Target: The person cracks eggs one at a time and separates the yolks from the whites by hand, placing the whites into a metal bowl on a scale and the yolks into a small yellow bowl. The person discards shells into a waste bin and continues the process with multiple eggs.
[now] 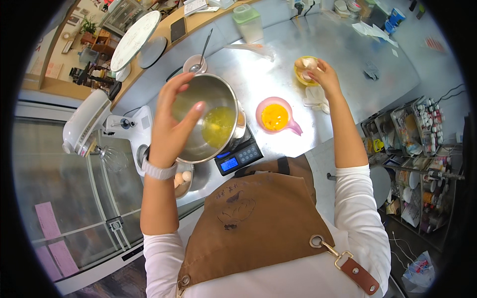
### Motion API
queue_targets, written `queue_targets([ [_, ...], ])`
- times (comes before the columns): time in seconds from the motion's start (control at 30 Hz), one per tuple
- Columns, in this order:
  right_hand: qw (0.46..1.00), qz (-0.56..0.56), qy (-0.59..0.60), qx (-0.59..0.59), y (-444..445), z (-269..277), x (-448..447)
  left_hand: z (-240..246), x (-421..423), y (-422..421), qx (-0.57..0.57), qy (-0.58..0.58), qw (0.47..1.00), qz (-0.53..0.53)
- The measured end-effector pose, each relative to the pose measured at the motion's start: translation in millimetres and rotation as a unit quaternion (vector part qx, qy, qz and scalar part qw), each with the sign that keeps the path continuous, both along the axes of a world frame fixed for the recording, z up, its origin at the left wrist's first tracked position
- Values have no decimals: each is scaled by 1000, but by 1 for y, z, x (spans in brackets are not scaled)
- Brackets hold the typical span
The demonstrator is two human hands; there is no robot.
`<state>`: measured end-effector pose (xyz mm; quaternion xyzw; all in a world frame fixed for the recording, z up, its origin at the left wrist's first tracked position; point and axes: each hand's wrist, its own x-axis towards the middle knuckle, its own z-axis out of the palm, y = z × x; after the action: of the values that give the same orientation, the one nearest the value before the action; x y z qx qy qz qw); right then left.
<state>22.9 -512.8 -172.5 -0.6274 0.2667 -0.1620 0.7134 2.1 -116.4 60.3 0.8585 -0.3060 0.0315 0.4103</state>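
Note:
My left hand (169, 128) hovers over the near left rim of a steel mixing bowl (188, 149), thumb and fingers spread, holding nothing. Clear yellowish egg white (218, 126) lies in that bowl, which stands tilted in view on a black digital scale (240, 158) with a lit display. At the right, my right hand (328, 80) has its fingertips on cracked eggshells (308, 64) over a small yellow bowl (305, 80). Between the hands sits a pink cup with a handle or spout (296, 128), holding orange-yellow egg yolks (275, 116). Whole eggs (182, 178) rest in a metal bowl beneath my left wrist.
A white stand mixer (84, 123) with a whisk stands at left. Behind the mixing bowl is a small bowl with a spoon (195, 67). Crumpled white tissue (316, 97) lies beside the yellow bowl. A green-lidded container (248, 22) stands at the back; loaded shelves (413, 164) at right.

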Motion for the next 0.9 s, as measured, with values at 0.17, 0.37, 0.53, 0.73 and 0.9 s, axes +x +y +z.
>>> queue_targets([
  [0.17,918,-66,43,-388,-17,-17,-18,-13,-15,80,-49,9,985,165],
  [0.37,857,93,205,-463,13,-53,-80,-68,-41,144,5,34,939,342],
  [0.53,838,42,155,-522,18,-88,-86,-96,-42,135,-46,131,919,369],
  [0.73,830,-17,219,-513,1,-100,-76,-99,-29,114,-31,123,915,383],
  [0.9,921,-21,194,-337,8,-62,-90,-104,-24,112,-8,113,916,384],
])
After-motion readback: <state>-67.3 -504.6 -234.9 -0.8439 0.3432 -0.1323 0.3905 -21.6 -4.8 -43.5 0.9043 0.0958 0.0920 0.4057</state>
